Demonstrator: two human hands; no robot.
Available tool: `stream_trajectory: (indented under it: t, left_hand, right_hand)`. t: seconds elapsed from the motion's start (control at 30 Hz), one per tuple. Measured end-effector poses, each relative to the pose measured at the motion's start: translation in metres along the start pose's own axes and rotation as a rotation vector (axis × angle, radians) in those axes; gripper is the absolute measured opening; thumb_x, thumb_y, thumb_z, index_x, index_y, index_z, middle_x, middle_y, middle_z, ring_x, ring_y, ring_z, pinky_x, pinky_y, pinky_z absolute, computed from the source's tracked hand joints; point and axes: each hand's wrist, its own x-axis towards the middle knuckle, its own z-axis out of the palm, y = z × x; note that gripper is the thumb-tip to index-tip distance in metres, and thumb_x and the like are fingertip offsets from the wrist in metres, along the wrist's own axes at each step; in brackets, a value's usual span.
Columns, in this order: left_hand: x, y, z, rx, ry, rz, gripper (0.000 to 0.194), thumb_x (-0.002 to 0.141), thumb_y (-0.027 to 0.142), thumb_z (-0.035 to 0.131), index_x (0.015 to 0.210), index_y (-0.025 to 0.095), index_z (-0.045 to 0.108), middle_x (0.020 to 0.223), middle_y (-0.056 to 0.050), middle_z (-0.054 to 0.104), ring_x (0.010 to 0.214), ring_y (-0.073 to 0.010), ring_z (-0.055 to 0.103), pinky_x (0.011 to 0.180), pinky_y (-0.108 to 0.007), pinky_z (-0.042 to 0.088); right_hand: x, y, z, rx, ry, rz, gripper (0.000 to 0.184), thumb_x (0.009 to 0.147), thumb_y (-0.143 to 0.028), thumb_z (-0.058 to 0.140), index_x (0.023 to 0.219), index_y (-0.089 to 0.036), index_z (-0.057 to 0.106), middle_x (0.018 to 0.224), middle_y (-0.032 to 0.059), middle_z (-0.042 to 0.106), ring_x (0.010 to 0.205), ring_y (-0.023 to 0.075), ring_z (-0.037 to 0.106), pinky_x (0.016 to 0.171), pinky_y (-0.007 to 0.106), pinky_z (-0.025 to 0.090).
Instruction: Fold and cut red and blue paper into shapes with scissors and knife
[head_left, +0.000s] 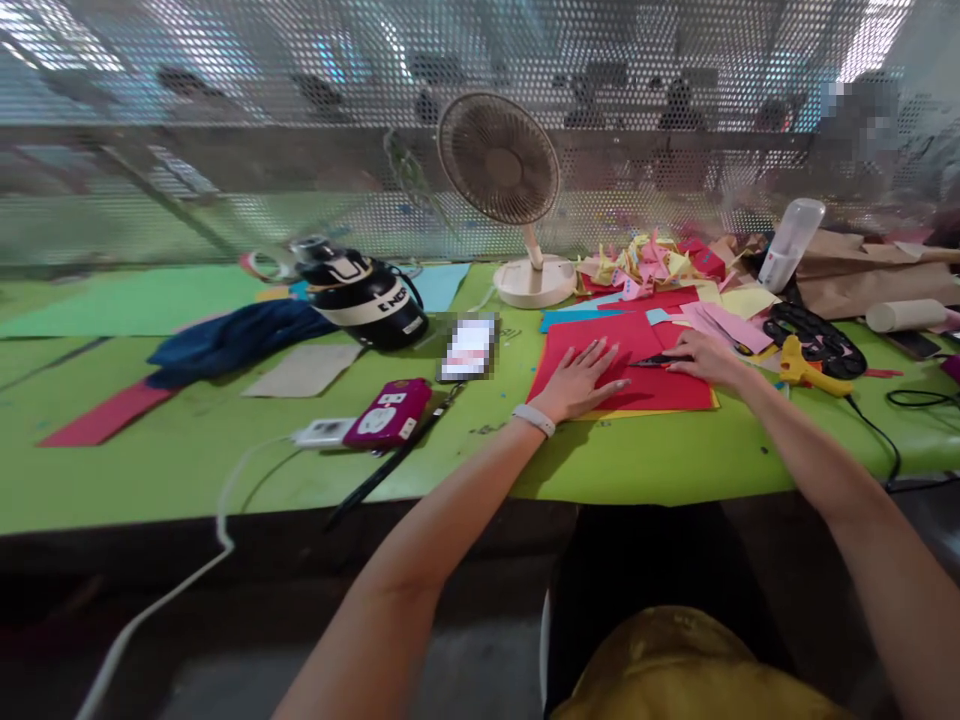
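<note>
My left hand (581, 382) lies flat on a sheet of red paper (637, 338), fingers spread, with a pale band around the wrist. From the right, my right hand (705, 358) is closed around a slim dark pointed tool (652, 361) whose tip points left over the red sheet. Whether this is a knife, a pen or scissors I cannot tell. Yellow paper edges show under the red sheet, and blue paper (574, 318) sticks out behind it. Pink paper (724, 325) with a dark-handled tool on it lies just beyond my right hand.
A fan (499, 160) stands behind the papers, beside a heap of folded paper scraps (652, 265). Rightward are a yellow glue gun (814, 370) with its cord and a clear bottle (791, 245). Leftward lie a phone (469, 347), a purple device (390, 412) and a black jug (367, 300).
</note>
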Motion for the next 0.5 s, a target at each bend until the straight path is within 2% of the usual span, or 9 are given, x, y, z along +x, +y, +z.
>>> stream_trajectory:
  t: [0.07,0.17,0.33,0.5]
  left_hand:
    - [-0.003,-0.003,-0.004,-0.007,0.031,-0.058,0.080,0.090,0.070,0.017,0.154,0.022,0.012,0.161,-0.006,0.008,0.148,-0.0237,0.007,0.118,-0.048,0.008]
    - [-0.008,-0.011,-0.004,-0.010,0.002,-0.127,0.080,0.089,0.072,0.018,0.154,0.025,0.016,0.161,-0.008,0.010,0.148,-0.0273,0.007,0.116,-0.052,0.007]
    - [-0.004,-0.016,0.004,-0.028,-0.008,-0.102,0.084,0.087,0.075,0.023,0.154,0.025,0.014,0.161,-0.010,0.011,0.148,-0.0300,0.007,0.116,-0.053,0.006]
    - [0.001,-0.014,0.005,-0.035,0.012,-0.080,0.086,0.086,0.076,0.023,0.154,0.024,0.015,0.161,-0.011,0.010,0.148,-0.0286,0.006,0.116,-0.050,0.007]
  right_hand:
    - [-0.002,0.002,-0.002,0.003,-0.006,0.008,0.032,0.087,-0.029,0.065,0.117,-0.020,0.070,0.090,0.0080,0.059,0.082,0.0185,0.051,0.075,0.031,0.039]
    - [-0.002,0.000,-0.005,-0.001,-0.016,0.013,0.031,0.087,-0.031,0.064,0.118,-0.024,0.069,0.088,0.0064,0.058,0.081,0.0175,0.052,0.075,0.031,0.040]
    - [0.000,-0.003,-0.007,-0.031,0.008,0.020,0.031,0.087,-0.034,0.064,0.116,-0.024,0.070,0.090,0.0076,0.060,0.085,0.0198,0.054,0.078,0.033,0.042]
    - [0.002,-0.004,-0.004,-0.067,0.033,-0.003,0.032,0.089,-0.037,0.059,0.115,-0.022,0.071,0.091,0.0089,0.060,0.087,0.0227,0.055,0.076,0.035,0.044]
